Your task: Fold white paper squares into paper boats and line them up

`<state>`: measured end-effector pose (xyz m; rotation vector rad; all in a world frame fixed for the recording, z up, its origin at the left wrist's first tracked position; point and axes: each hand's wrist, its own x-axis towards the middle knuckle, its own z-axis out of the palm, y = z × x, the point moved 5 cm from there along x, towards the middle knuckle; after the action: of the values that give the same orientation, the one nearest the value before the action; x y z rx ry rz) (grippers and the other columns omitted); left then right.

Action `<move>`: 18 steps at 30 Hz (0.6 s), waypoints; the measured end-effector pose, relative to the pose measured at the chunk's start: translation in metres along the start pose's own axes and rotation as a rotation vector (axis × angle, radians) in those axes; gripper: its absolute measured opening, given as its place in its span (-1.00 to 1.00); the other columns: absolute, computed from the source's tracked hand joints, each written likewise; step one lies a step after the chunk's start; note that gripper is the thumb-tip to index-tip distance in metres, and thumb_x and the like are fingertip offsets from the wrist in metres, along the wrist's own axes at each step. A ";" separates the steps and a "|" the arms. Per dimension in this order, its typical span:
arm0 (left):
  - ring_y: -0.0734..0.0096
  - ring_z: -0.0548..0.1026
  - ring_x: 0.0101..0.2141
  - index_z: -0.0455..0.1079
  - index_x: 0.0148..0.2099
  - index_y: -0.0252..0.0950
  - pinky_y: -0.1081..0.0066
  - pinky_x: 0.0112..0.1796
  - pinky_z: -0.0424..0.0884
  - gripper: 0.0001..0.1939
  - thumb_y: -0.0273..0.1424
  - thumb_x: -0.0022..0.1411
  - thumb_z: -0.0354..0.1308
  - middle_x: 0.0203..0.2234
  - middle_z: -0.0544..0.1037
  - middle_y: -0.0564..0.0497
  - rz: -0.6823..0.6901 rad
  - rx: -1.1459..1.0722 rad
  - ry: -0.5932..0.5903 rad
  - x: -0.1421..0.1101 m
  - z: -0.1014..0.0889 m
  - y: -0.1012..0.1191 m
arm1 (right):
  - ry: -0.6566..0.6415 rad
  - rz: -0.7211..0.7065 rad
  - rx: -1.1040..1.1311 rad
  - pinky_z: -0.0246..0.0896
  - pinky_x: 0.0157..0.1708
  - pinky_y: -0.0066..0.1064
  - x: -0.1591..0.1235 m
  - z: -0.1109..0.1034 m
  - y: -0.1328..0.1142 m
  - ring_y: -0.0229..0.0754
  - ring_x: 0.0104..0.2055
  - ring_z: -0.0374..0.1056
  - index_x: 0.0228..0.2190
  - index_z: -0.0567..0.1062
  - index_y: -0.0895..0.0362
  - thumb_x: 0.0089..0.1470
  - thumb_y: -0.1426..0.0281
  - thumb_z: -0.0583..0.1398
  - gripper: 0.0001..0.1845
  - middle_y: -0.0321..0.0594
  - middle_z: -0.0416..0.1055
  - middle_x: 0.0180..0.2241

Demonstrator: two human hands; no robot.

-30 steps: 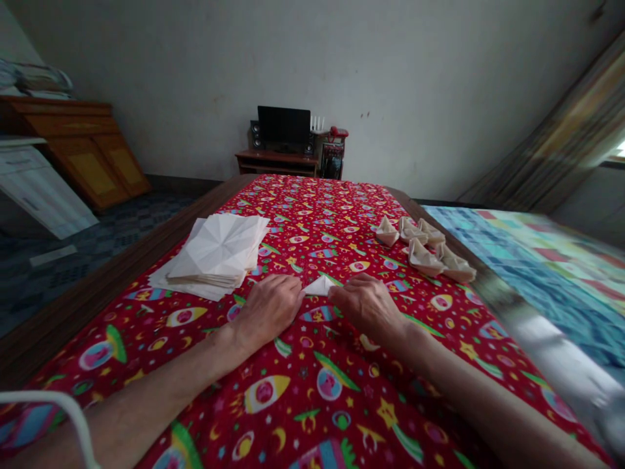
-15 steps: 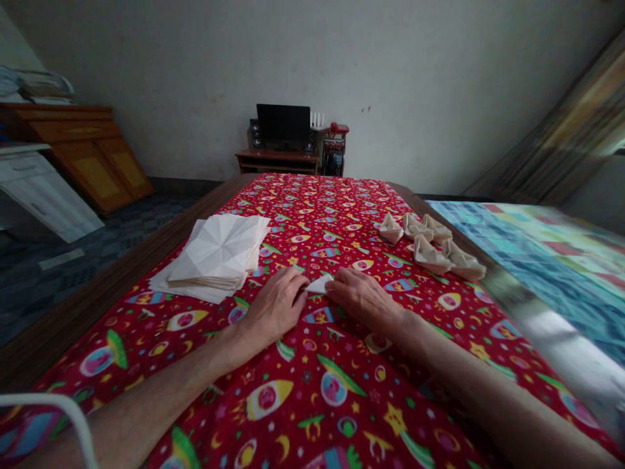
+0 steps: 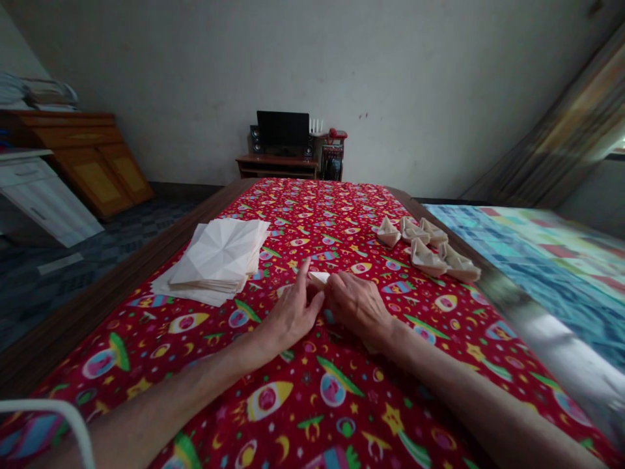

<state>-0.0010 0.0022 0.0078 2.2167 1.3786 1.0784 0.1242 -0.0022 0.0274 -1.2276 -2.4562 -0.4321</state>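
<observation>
The right hand (image 3: 358,305) covers one end of the small white paper (image 3: 318,278), so the paper's shape is hard to make out, and whether those fingers pinch it cannot be told. The left hand (image 3: 293,312) stands half open just beside it, fingers raised, holding nothing. The paper lies between the 2 hands on red rocket-print cloth (image 3: 312,397), with a creased paper stack (image 3: 219,254) to the left, 5 paper boats (image 3: 427,254) to the right, and a monitor (image 3: 283,128) beyond, near the wall (image 3: 415,78).

Red rocket-print bedspread (image 3: 312,215), white paper (image 3: 219,253)
</observation>
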 end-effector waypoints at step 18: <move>0.24 0.48 -0.06 0.31 0.11 -0.35 0.25 -0.01 0.41 -0.53 -0.57 0.13 -0.01 -0.06 0.49 -0.16 0.160 0.119 -0.029 0.006 -0.001 0.013 | -0.066 0.241 0.199 -0.22 -0.58 -0.44 -0.008 0.009 0.009 -0.27 -0.60 0.21 -0.30 0.33 0.15 0.14 0.35 -0.01 -0.83 -0.25 0.40 -0.54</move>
<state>0.0077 0.0008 0.0184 2.4537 1.3030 1.0357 0.1341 0.0015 0.0170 -1.4472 -2.2986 -0.0811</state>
